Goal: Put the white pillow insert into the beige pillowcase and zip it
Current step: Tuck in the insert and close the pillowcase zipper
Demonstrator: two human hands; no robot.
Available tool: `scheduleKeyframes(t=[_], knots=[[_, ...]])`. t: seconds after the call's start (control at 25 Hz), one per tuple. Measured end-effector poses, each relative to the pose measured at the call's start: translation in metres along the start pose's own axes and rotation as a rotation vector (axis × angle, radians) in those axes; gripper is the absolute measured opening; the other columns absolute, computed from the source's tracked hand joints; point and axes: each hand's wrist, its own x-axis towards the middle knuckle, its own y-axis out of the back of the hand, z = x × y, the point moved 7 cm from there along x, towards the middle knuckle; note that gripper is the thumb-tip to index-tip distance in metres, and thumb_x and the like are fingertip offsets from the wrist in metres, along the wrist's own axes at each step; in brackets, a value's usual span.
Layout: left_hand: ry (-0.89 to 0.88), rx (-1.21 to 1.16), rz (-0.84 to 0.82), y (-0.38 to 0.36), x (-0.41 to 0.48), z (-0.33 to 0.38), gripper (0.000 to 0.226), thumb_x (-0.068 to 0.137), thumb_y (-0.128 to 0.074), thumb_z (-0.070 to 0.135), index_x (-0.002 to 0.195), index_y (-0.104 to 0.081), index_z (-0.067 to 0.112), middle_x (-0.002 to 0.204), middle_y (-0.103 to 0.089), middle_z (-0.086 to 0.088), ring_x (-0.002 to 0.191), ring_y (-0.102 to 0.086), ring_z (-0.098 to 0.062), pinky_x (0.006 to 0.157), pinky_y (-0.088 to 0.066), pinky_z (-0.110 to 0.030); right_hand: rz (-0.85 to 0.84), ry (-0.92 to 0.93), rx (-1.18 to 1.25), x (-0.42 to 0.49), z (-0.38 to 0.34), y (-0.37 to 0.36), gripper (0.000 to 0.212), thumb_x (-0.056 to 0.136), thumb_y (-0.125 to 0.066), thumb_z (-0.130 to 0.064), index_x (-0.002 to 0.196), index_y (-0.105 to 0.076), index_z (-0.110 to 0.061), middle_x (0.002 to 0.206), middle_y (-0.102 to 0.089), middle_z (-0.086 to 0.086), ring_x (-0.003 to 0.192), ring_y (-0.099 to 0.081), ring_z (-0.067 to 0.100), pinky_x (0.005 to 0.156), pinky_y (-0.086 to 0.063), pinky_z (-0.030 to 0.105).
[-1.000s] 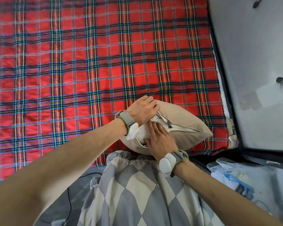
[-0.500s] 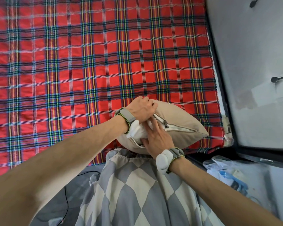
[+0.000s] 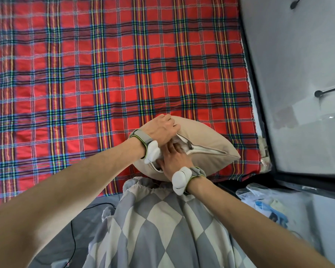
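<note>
- The beige pillowcase [image 3: 207,138] sits plump at the near edge of the red plaid blanket [image 3: 85,84], against the person's lap, so the filling looks to be almost all inside
- A little of the white pillow insert [image 3: 179,142] shows through the open part of the mouth, between the two hands
- The left hand [image 3: 161,128] is closed on the upper edge of the opening, gripping the beige cloth and holding it up and back
- The right hand [image 3: 175,159] lies flat with fingers fairly straight, its fingertips pushed into the gap and pressing the white stuffing down; it grips nothing that I can see
- The zipper [image 3: 207,151] runs from the right corner of the case toward the hands; the stretch at the right looks shut, and the dark slider [image 3: 190,148] sits just beside the right hand's fingertips
- Judged from this, stuffing is nearly finished and zipping is partly done; what is left is tucking the last bulge under the cloth and drawing the slider along the remaining open length toward the near left corner
- How much open seam is left I cannot tell exactly, as the hands and white wrist devices [image 3: 181,179] cover that end
- Risk as I judge it: white cloth caught in the zipper teeth if not pressed clear first
</note>
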Motion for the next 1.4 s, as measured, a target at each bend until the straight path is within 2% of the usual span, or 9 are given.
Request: scheduleKeyframes(t=[0.12,0.28,0.44,0.56,0.68,0.92,1.08,1.2,1.4], knots=[[0.011,-0.175,0.021,-0.006,-0.003,-0.002,0.028,0.093,-0.042,0.009,0.119,-0.047,0.016,0.106,-0.057,-0.007,0.101,-0.047,-0.024,0.09,-0.041,-0.034,-0.03,-0.097,-0.026,0.01,0.013,0.002,0.065,0.095,-0.041,-0.033,0.148,-0.012,-0.008,0.152,-0.023,0.016,0.138,-0.026,0.033,0.112,-0.025,0.042],[0.065,-0.413,0.0,-0.022,-0.021,0.005,0.02,0.081,-0.054,0.011,0.101,-0.049,0.016,0.093,-0.058,-0.005,0.091,-0.05,-0.024,0.082,-0.041,-0.035,-0.157,-0.178,-0.075,0.022,0.016,0.005,0.04,0.099,-0.035,-0.024,0.135,-0.041,-0.008,0.139,-0.045,0.017,0.127,-0.044,0.031,0.104,-0.036,0.043],[0.223,-0.734,0.004,-0.051,-0.034,0.011,0.018,0.089,-0.053,0.009,0.106,-0.054,0.007,0.108,-0.058,-0.011,0.103,-0.05,-0.026,0.087,-0.032,-0.029,-0.246,-0.123,-0.119,0.03,0.01,0.004,0.045,0.103,-0.026,-0.017,0.145,-0.021,-0.001,0.155,-0.019,0.016,0.142,-0.022,0.027,0.116,-0.012,0.035],[0.305,-0.914,0.06,-0.067,-0.026,-0.007,0.01,0.092,-0.053,0.013,0.097,-0.057,0.007,0.1,-0.061,-0.009,0.093,-0.052,-0.023,0.088,-0.04,-0.039,-0.172,-0.077,-0.122,0.032,0.012,0.012,0.038,0.1,-0.031,-0.016,0.134,-0.043,-0.003,0.139,-0.047,0.018,0.127,-0.046,0.029,0.103,-0.035,0.037],[0.349,-1.104,0.111,-0.081,-0.019,-0.026,0.003,0.092,-0.056,0.016,0.089,-0.057,0.015,0.088,-0.062,0.003,0.084,-0.054,-0.016,0.079,-0.042,-0.029,-0.1,-0.001,-0.117,0.031,0.014,0.023,0.037,0.098,-0.039,-0.028,0.121,-0.051,-0.002,0.122,-0.059,0.02,0.11,-0.057,0.033,0.087,-0.043,0.039],[0.319,-1.137,0.087,-0.089,-0.019,-0.032,0.006,0.093,-0.055,0.013,0.086,-0.055,0.013,0.082,-0.058,0.008,0.077,-0.051,-0.007,0.071,-0.038,-0.014,-0.06,0.25,-0.277,0.004,0.008,0.024,0.055,0.098,-0.034,-0.041,0.14,-0.032,-0.005,0.141,-0.04,0.013,0.123,-0.046,0.032,0.094,-0.043,0.044],[0.303,-1.138,0.096,-0.084,-0.016,-0.027,0.014,0.089,-0.051,0.001,0.08,-0.052,0.012,0.076,-0.055,0.005,0.069,-0.045,-0.004,0.068,-0.036,-0.01,-0.05,0.123,-0.313,-0.001,0.007,0.0,0.098,0.079,-0.019,-0.074,0.149,0.0,-0.008,0.145,-0.027,0.026,0.125,-0.039,0.04,0.105,-0.032,0.047],[0.339,-1.058,0.146,-0.081,-0.019,-0.041,0.015,0.089,-0.052,0.005,0.079,-0.051,0.016,0.079,-0.057,0.004,0.076,-0.048,-0.011,0.072,-0.038,-0.021,0.054,0.087,-0.269,0.012,0.001,-0.003,0.108,0.075,-0.028,-0.077,0.146,-0.012,0.003,0.13,-0.046,0.024,0.11,-0.05,0.037,0.097,-0.041,0.045],[0.384,-1.098,0.101,-0.075,-0.017,-0.043,0.013,0.092,-0.054,0.011,0.081,-0.052,0.016,0.075,-0.056,0.009,0.07,-0.048,-0.007,0.069,-0.036,-0.022,0.085,0.127,-0.273,0.022,0.016,-0.006,0.082,0.083,-0.03,-0.058,0.137,-0.035,0.003,0.125,-0.055,0.022,0.112,-0.055,0.036,0.096,-0.042,0.044]])
